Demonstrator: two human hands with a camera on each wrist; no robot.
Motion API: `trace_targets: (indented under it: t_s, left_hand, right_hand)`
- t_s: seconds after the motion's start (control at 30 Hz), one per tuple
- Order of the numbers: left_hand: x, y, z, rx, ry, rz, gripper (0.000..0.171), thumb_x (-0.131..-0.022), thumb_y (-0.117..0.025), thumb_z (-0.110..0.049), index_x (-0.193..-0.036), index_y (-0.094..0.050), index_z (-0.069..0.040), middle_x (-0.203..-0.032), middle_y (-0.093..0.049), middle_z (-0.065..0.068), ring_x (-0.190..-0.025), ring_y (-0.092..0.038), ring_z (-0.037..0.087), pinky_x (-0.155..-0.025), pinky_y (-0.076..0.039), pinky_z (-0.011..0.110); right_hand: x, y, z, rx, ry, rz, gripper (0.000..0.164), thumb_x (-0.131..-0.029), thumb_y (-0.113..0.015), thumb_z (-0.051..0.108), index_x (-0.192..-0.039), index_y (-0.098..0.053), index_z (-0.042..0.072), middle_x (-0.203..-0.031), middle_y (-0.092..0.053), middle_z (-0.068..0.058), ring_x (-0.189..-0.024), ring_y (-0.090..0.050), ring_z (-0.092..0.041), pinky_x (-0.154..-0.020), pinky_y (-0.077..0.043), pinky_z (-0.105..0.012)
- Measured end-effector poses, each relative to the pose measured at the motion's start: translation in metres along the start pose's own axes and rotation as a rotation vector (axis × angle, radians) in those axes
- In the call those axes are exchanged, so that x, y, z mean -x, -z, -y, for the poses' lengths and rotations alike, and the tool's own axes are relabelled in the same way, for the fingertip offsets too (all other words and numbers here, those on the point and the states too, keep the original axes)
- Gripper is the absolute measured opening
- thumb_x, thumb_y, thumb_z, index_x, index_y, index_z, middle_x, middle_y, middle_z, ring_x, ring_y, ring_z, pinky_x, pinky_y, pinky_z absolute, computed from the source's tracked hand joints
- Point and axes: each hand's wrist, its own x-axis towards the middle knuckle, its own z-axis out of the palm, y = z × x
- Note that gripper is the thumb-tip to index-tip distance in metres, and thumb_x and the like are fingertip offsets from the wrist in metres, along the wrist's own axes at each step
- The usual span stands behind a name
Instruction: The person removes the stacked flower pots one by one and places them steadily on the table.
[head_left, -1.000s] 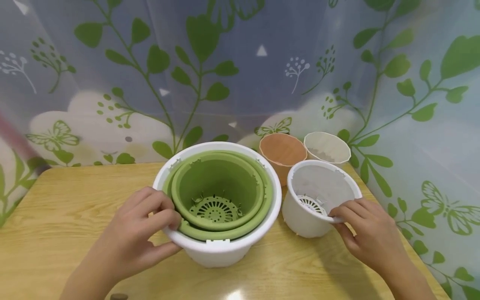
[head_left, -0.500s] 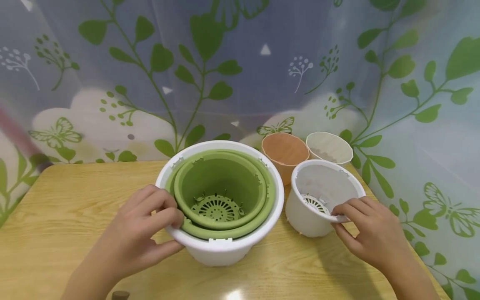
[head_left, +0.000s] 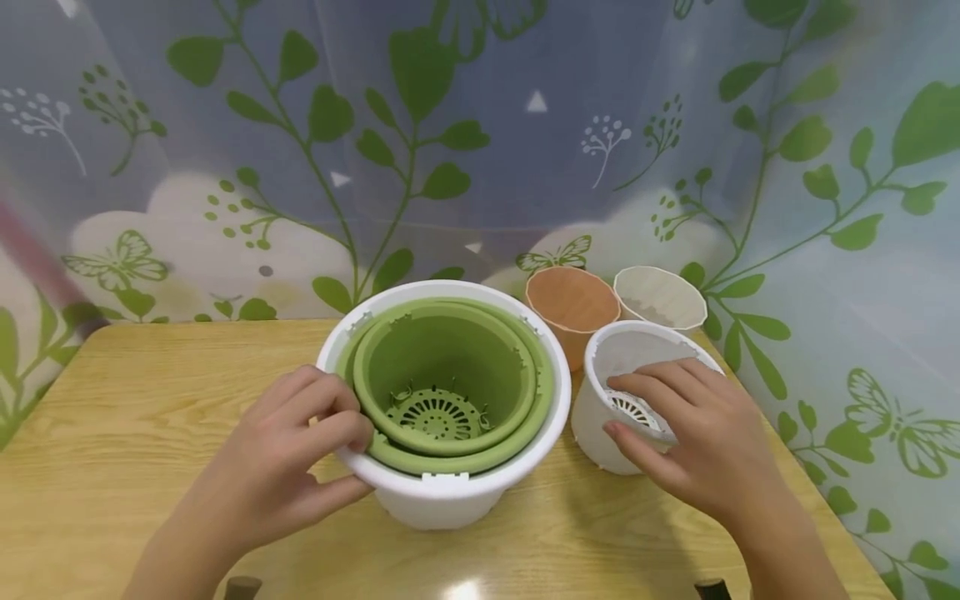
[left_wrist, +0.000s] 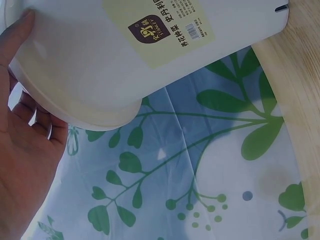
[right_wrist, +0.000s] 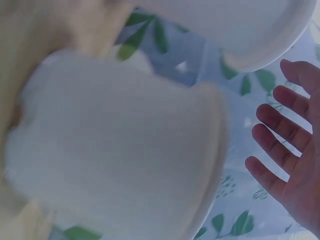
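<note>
The big pot (head_left: 442, 504) and small pot (head_left: 600, 425) are white, the nested pots (head_left: 450, 354) green, the left tub (head_left: 573, 300) orange, the right tub (head_left: 660, 292) cream. A brown emblem (left_wrist: 149, 30) marks the big pot's pale yellow label (left_wrist: 162, 49). The worktop (head_left: 225, 375) has yellow wood grain; green leaves (head_left: 331, 113) and butterflies (head_left: 120, 260) pattern the blue-and-white backdrop (head_left: 510, 167).

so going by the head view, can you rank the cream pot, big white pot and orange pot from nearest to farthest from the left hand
1. Big white pot: nearest, its rim gripped by the left hand.
2. Orange pot: behind the big white pot, to its right.
3. Cream pot: farthest, just right of the orange pot.
</note>
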Motion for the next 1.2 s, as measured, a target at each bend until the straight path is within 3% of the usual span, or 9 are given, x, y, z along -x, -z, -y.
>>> trace_targets:
  t_s: [0.27, 0.53, 0.8, 1.0, 1.2]
  left_hand:
    - [-0.003, -0.005, 0.001, 0.003, -0.021, -0.002, 0.025, -0.072, -0.081, -0.027, -0.08, -0.059, -0.018, -0.088, -0.055, -0.006, -0.084, -0.048, 0.014, -0.081, -0.037, 0.027]
    - [-0.004, -0.005, 0.003, 0.008, -0.024, 0.001, 0.026, -0.07, -0.081, -0.024, -0.079, -0.058, -0.018, -0.088, -0.054, -0.006, -0.085, -0.047, 0.014, -0.08, -0.037, 0.026]
    - [-0.003, -0.003, 0.002, 0.006, -0.045, -0.013, 0.025, -0.077, -0.08, -0.029, -0.079, -0.058, -0.017, -0.086, -0.053, -0.006, -0.083, -0.048, 0.014, -0.079, -0.038, 0.026]
    - [-0.002, 0.0, 0.002, -0.006, -0.042, -0.011, 0.026, -0.07, -0.081, -0.025, -0.079, -0.058, -0.018, -0.086, -0.053, -0.006, -0.082, -0.047, 0.013, -0.078, -0.038, 0.026]
    - [-0.002, 0.001, 0.003, -0.01, -0.034, -0.008, 0.027, -0.067, -0.081, -0.022, -0.079, -0.058, -0.018, -0.087, -0.053, -0.006, -0.083, -0.047, 0.013, -0.078, -0.037, 0.026]
  right_hand:
    - [-0.036, -0.012, 0.019, -0.125, 0.029, -0.112, 0.032, -0.097, -0.061, 0.037, -0.097, -0.074, 0.007, -0.094, -0.071, -0.005, -0.085, -0.063, -0.025, -0.081, -0.047, -0.034]
    - [-0.056, -0.023, 0.042, -0.251, 0.025, -0.132, 0.022, -0.094, -0.066, 0.029, -0.098, -0.075, 0.009, -0.095, -0.071, -0.002, -0.084, -0.061, -0.02, -0.078, -0.046, -0.03]
    - [-0.068, -0.032, 0.064, -0.339, 0.073, -0.061, 0.023, -0.097, -0.065, 0.033, -0.1, -0.074, 0.012, -0.099, -0.07, 0.0, -0.09, -0.062, -0.018, -0.081, -0.048, -0.029]
    - [-0.067, -0.037, 0.074, -0.362, 0.109, 0.018, 0.019, -0.092, -0.071, 0.032, -0.101, -0.073, 0.015, -0.102, -0.069, 0.002, -0.095, -0.063, -0.016, -0.084, -0.05, -0.029]
    - [-0.065, -0.04, 0.075, -0.351, 0.107, 0.085, 0.023, -0.095, -0.067, 0.038, -0.105, -0.073, 0.018, -0.106, -0.068, 0.004, -0.101, -0.063, -0.014, -0.091, -0.048, -0.029]
